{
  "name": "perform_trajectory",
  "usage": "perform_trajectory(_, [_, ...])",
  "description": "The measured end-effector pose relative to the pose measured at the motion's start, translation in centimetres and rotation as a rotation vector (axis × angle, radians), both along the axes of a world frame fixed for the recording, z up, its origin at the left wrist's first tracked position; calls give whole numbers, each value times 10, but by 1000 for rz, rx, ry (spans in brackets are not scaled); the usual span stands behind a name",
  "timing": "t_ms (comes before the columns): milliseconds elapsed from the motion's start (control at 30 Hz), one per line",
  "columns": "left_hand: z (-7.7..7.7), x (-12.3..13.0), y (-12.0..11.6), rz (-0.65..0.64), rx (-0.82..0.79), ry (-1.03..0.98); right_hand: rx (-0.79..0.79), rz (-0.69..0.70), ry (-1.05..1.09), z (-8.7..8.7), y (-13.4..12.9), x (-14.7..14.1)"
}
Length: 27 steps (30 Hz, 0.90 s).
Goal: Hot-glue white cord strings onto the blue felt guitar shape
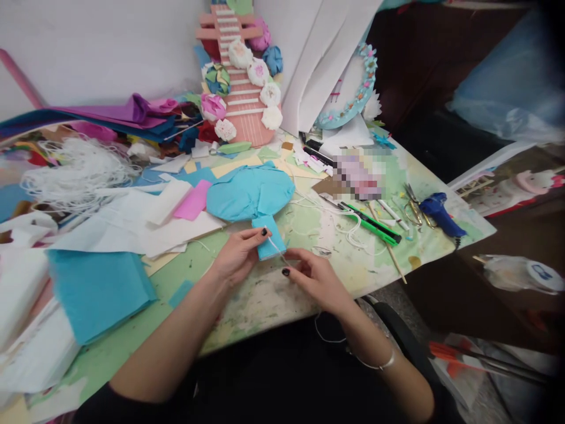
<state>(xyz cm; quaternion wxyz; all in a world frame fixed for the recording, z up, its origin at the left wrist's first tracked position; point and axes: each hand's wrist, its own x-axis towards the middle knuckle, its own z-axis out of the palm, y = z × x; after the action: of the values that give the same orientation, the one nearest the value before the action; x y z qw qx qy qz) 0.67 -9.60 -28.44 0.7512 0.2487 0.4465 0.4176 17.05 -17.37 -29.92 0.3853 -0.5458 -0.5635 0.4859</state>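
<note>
A flat oval piece wrapped in blue crepe paper (247,188) lies on the table in front of me. From its near side juts a short blue rectangular strip (260,250). My left hand (233,256) grips this strip, the thumb pressing a thin white cord (274,241) onto its face. Just to the right, my right hand (315,275) is closed, with thumb and forefinger pinching the lower length of that cord beside the strip. More white cord (351,227) trails in loops over the table behind my right hand.
On the right lie a green utility knife (373,225), scissors (414,207) and a blue glue gun (441,213). A blue crepe paper stack (99,291), white paper and a cord tangle (77,171) cover the left. A pink guitar-shaped craft with paper flowers (245,112) stands at the back.
</note>
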Motion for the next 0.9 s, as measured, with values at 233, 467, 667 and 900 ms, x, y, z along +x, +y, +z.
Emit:
perform_trajectory(233, [3, 1, -1, -8, -14, 61, -146, 11, 334, -9, -7, -10])
perform_trajectory(467, [1, 3, -1, 14, 5, 127, -53, -11, 151, -8, -23, -10])
perform_trajectory(667, [-4, 3, -2, 14, 46, 141, 29, -15, 65, -9, -30, -11])
perform_trajectory(900, [-6, 4, -3, 6, 115, 168, 91, -23, 2, -10, -31, -13])
